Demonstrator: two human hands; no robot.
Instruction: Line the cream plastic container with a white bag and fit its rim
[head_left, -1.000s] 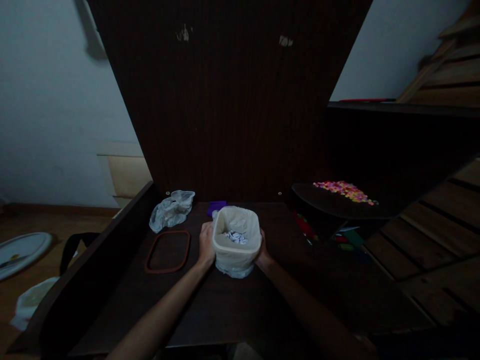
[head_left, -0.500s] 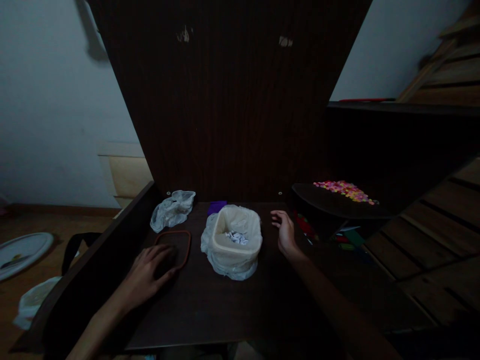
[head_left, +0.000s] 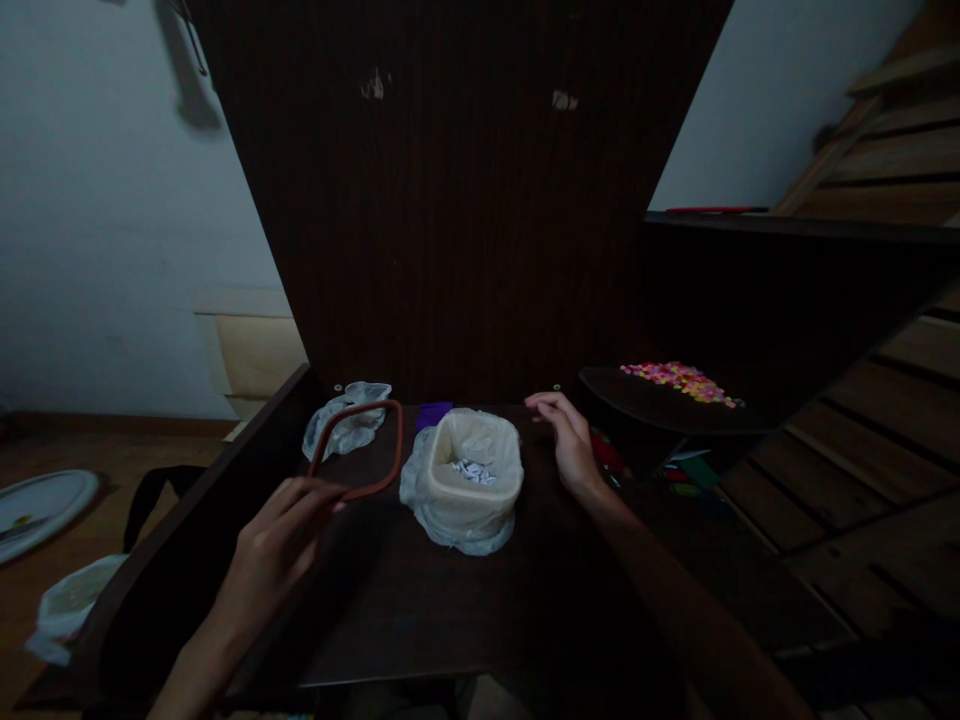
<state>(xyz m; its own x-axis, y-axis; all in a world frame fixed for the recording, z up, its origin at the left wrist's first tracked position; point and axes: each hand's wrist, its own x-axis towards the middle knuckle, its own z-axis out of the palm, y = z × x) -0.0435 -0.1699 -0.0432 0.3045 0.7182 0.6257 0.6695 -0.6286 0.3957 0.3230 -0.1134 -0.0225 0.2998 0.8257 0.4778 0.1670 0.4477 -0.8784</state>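
My left hand (head_left: pixel 289 535) is closed on the near edge of a reddish-brown rounded square ring frame (head_left: pixel 397 440), which is raised and tilted above the dark desk. To its right stands a small white bin (head_left: pixel 474 492) lined with a thin plastic bag (head_left: pixel 427 500) folded over its rim. Crumpled white paper scraps (head_left: pixel 474 472) lie inside the bin. Just right of the bin, my right hand (head_left: pixel 570 440) hovers with its fingers stretched out and nothing in them; it is apart from the rim.
A crumpled clear plastic bag (head_left: pixel 360 432) lies at the back left, partly behind the ring. A purple item (head_left: pixel 433 415) sits behind the bin. Colourful small pieces (head_left: pixel 679 380) are heaped on a curved shelf (head_left: pixel 637 408) at right. A raised side board (head_left: pixel 187 530) bounds the desk's left.
My left hand has gripped the ring frame and lifted it off the desk. My right hand has shifted slightly toward the bin, fingers still extended.
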